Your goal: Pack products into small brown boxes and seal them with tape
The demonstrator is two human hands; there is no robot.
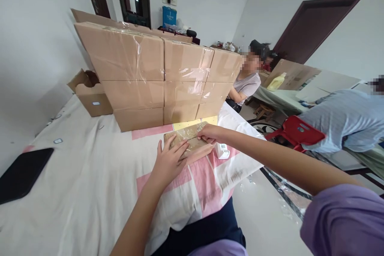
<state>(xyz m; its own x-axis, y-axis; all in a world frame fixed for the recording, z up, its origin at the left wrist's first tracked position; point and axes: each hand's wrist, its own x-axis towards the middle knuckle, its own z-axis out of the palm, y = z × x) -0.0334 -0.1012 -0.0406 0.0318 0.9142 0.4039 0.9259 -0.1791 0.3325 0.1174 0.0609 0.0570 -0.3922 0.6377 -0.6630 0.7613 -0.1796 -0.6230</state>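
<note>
A small flat cardboard box [195, 147] lies on the cloth-covered table, with shiny clear tape across its top. My left hand [171, 161] rests on the box's left part, fingers spread. At the box's right part, my right hand [209, 133] has its fingers pinched together against the top near the tape; whatever is between them is too small to make out. A small white object like a tape dispenser [222, 151] sits just right of the box.
Stacked cardboard boxes [135, 72] wrapped in clear film stand behind. An opened carton [93, 96] and a black flat pad [25, 174] are on the left. A person [247, 82] sits beyond the stack; another bends over at right near a red chair [297, 132].
</note>
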